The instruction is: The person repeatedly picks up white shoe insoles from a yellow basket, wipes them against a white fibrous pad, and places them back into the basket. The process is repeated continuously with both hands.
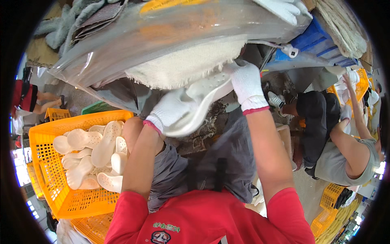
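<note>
A white shoe sole (pixel 209 91) with small holes at one end is held slantwise above my lap, slightly blurred. My left hand (pixel 172 107), in a white knit glove with a red cuff, is closed around its lower left part. At the upper right end, my right hand (pixel 246 83), gloved the same way, grips the sole; its fingertips are partly hidden by the cloth and machine edge. Right behind the sole hangs a frayed white cloth (pixel 183 63) on a plastic-covered grey machine (pixel 122 53).
At my left stands an orange basket (pixel 53 175) holding several white soles (pixel 87 156). Gloves (pixel 280 9) lie on top of the machine, near a blue crate (pixel 321 40). A person in grey (pixel 347 158) sits close at the right, beside more orange baskets (pixel 331 195). Another person (pixel 25 95) is at far left.
</note>
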`<state>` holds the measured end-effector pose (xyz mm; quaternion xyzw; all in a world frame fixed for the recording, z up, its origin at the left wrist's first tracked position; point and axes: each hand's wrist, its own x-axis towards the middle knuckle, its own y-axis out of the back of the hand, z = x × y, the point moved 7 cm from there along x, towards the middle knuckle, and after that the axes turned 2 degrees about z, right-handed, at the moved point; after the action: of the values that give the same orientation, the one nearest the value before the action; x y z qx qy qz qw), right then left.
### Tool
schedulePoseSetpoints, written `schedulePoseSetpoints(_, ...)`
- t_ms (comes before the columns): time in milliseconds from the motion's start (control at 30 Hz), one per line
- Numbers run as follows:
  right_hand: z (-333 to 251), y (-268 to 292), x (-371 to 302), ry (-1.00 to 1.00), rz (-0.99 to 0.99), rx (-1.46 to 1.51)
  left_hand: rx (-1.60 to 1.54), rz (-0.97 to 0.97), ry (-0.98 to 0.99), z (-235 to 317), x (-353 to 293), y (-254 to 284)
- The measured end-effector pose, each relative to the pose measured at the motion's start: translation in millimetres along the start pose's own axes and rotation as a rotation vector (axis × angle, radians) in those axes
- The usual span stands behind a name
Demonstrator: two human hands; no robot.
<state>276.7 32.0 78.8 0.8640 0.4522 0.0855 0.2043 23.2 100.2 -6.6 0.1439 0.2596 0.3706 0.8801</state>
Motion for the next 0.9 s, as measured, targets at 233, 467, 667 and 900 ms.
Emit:
schedulePoseSetpoints(233, -83.2, 16.9, -120.8, 0.670, 0.085, -0.439, -1.437, -0.417, -0.106, 55.9, 63.3, -112.6)
schedulePoseSetpoints(467, -49.1, -5.2, -140.0, 0.695, -0.210, -0.955, -1.610, -0.448, 0.058, 53.0, 3.4, -95.3)
schedulePoseSetpoints(667, -75.9, -84.3, -153.3, 0.755, -0.044, -0.980, -1.358, 0.189, -0.012, -22.9, 33.5, -53.9)
schedulePoseSetpoints(900, -85.9, -63.4, -143.7, 0.772, 0.107, -0.546, -1.313, 0.143, -0.073, -9.6, 60.8, -52.6)
